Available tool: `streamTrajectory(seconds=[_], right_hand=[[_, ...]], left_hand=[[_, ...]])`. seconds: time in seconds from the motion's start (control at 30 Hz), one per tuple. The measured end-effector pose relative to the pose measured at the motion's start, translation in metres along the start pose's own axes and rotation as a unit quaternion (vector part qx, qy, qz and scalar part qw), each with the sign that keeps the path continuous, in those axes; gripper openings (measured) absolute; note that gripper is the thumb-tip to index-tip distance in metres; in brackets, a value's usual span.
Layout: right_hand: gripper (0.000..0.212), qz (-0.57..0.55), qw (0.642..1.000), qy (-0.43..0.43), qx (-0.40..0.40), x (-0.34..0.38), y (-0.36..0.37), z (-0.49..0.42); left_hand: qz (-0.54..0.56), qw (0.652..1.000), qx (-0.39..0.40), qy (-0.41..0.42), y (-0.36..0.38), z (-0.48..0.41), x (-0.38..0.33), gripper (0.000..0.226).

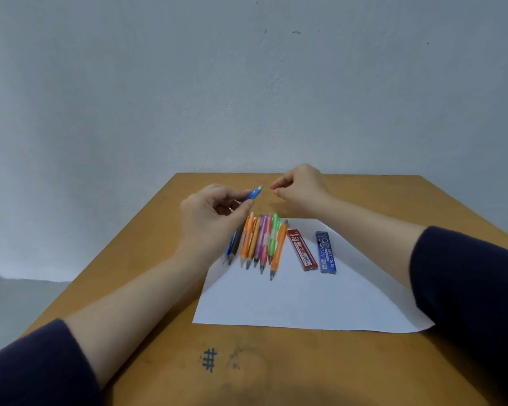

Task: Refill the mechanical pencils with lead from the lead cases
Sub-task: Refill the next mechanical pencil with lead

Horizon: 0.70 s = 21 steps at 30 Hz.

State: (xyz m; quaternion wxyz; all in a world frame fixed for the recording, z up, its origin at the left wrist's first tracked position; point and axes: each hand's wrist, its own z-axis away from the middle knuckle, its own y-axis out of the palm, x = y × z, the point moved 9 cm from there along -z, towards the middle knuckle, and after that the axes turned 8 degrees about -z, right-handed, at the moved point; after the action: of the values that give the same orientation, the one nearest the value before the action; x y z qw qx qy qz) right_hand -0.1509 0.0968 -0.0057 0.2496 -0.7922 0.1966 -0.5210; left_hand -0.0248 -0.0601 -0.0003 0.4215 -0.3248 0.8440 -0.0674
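Red lead case (302,249): label reads "2B"; the brand word above it is too small to be sure of. It lies flat on the near side of the right hand, long axis running away from the person.
Blue lead case (325,252): reads "Alpha", a large "05" and "PENCIL LEAD". It lies just beside the red one, not touching it and nearly parallel.
Hash mark (209,359): a "#" inked on the table (147,259), well to the near side of both hands.
Left hand (214,212): raised over the table, fingers and thumb curled round the blue pencil (254,194).
Blue pencil: long axis slants up and toward the right hand; its pale end is close to that hand's fingertips, a small gap between.
Right hand (301,190): thumb and forefinger pinched narrow; whether they hold anything cannot be told.
Row of pencils (261,244): orange, purple, pink, green and dark ones side by side under the left hand, tips toward the person.
Sheet of paper (305,300): bare white area on the near side of the pencils and cases; its near edge stops short of the table's edge.
Wall (247,98): stands right behind the table's far edge, beyond both hands.
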Motion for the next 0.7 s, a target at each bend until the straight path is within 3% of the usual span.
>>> streamTrajectory(seconds=[0.23,0.47,0.7], right_hand=[[0.017,0.062,0.997,0.042,0.005,-0.02,0.016,-0.037],[0.042,0.112,0.988,0.101,0.037,-0.041,0.031,-0.05],[0.027,0.124,0.987,0.093,0.052,-0.039,0.035,-0.051]], left_hand=[[-0.014,1.0,0.0,0.008,-0.001,-0.003,0.004,0.014],[-0.019,1.0,0.003,0.02,-0.001,-0.003,0.004,0.013],[-0.022,0.999,0.006,0.024,-0.001,-0.004,0.005,0.015]])
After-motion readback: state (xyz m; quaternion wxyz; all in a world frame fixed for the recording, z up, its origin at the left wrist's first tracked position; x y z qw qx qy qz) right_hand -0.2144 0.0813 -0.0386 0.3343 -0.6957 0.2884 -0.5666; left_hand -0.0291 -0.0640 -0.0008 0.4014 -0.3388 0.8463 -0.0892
